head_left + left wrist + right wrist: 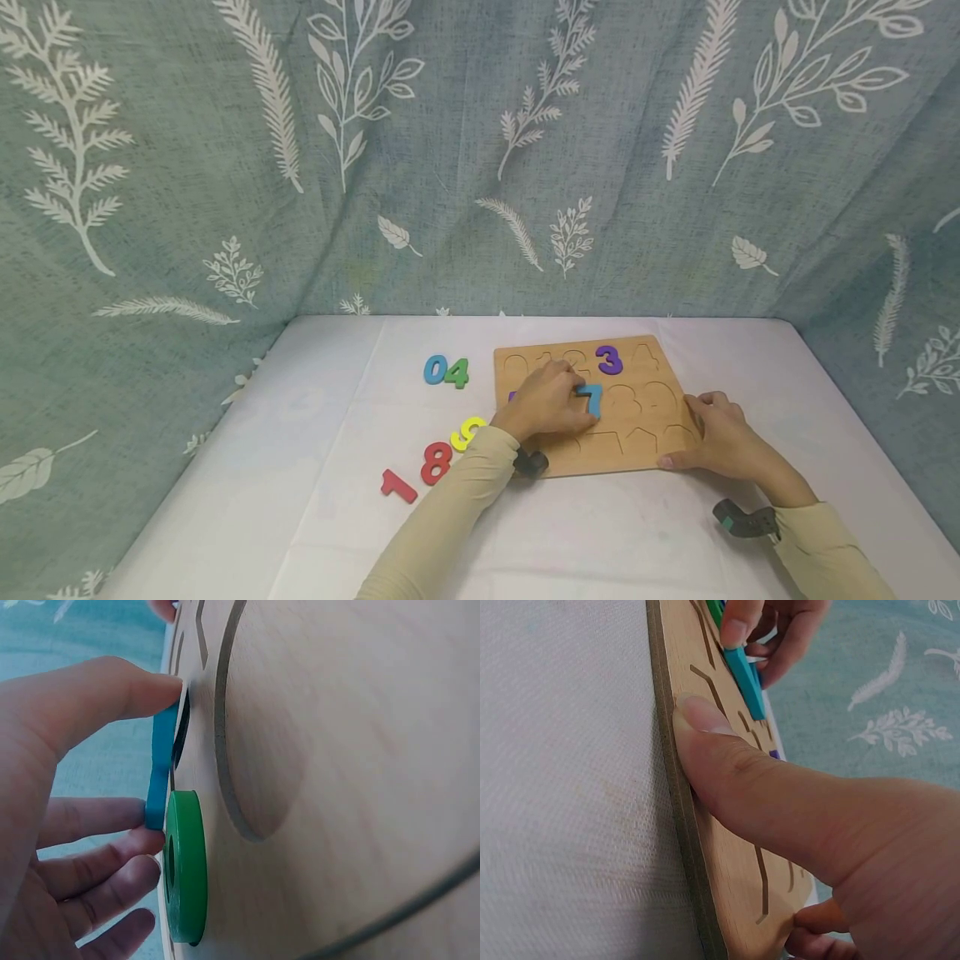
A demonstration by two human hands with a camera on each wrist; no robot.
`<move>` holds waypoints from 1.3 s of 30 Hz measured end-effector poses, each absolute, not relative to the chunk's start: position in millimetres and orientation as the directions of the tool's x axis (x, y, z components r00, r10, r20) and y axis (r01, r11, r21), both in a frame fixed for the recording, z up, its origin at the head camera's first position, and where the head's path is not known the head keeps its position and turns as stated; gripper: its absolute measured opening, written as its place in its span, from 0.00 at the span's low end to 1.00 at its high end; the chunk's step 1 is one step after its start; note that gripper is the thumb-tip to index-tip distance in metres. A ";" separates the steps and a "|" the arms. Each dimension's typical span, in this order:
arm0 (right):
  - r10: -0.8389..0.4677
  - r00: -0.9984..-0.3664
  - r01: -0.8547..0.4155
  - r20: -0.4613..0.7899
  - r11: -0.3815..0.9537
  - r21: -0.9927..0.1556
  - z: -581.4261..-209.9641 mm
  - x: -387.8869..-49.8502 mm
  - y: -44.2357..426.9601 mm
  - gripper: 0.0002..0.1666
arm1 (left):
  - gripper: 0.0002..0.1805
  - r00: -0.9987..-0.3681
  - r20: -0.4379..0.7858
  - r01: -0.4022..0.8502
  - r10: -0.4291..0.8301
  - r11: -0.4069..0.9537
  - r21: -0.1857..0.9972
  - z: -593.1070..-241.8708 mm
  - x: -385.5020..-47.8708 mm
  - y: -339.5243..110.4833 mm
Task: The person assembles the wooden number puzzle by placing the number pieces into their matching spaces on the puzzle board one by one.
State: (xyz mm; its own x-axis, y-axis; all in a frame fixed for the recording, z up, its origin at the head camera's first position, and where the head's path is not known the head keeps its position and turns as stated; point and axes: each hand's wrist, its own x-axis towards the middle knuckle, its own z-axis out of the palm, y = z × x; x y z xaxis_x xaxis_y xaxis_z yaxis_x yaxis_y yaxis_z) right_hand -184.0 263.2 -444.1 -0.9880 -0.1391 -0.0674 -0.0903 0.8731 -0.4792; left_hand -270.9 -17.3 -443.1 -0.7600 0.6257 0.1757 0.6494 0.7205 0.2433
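Note:
My left hand pinches a blue number 7 between thumb and fingers, over the middle row of a wooden number puzzle board. In the left wrist view the blue 7 stands on edge beside a green rounded piece with a hole lying on the board. My right hand holds the board's lower right corner; in the right wrist view its thumb presses the front edge. A purple 3 sits in the top row. Behind my left hand, another purple piece is mostly hidden.
Left of the board lie a blue 0, a green 4, a yellow piece, a red 8 and a red 1. They rest on a white-covered table. A patterned curtain hangs behind.

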 end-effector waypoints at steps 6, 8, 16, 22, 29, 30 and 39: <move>-0.136 -0.988 -0.082 -0.078 0.872 -0.483 -442.6 -183.4 262.9 0.75 | 0.30 -0.765 0.150 0.643 0.626 0.732 0.225 -442.2 -269.6 -18.0; -0.135 -0.988 -0.082 -0.076 0.871 -0.485 -442.5 -183.2 262.8 0.75 | 0.31 -0.766 0.150 0.642 0.625 0.735 0.219 -442.3 -269.6 -17.8; -0.136 -0.989 -0.090 -0.062 0.870 -0.484 -443.6 -183.4 262.5 0.75 | 0.31 -0.770 0.133 0.637 0.624 0.743 0.205 -442.3 -269.5 -18.2; -0.127 -0.989 -0.077 -0.075 0.879 -0.471 -441.7 -183.9 261.9 0.75 | 0.31 -0.773 0.114 0.633 0.624 0.746 0.205 -441.3 -268.4 -18.1; -0.125 -0.990 -0.077 -0.071 0.879 -0.471 -441.2 -183.0 261.6 0.75 | 0.32 -0.784 0.097 0.619 0.613 0.758 0.206 -440.5 -267.7 -17.1; -0.126 -0.990 -0.078 -0.069 0.878 -0.472 -441.7 -182.9 261.7 0.76 | 0.32 -0.785 0.095 0.617 0.612 0.759 0.207 -440.5 -267.7 -17.0; -0.133 -0.989 -0.089 -0.060 0.876 -0.473 -443.0 -182.9 262.2 0.76 | 0.33 -0.784 0.109 0.619 0.611 0.756 0.213 -436.2 -265.9 -18.9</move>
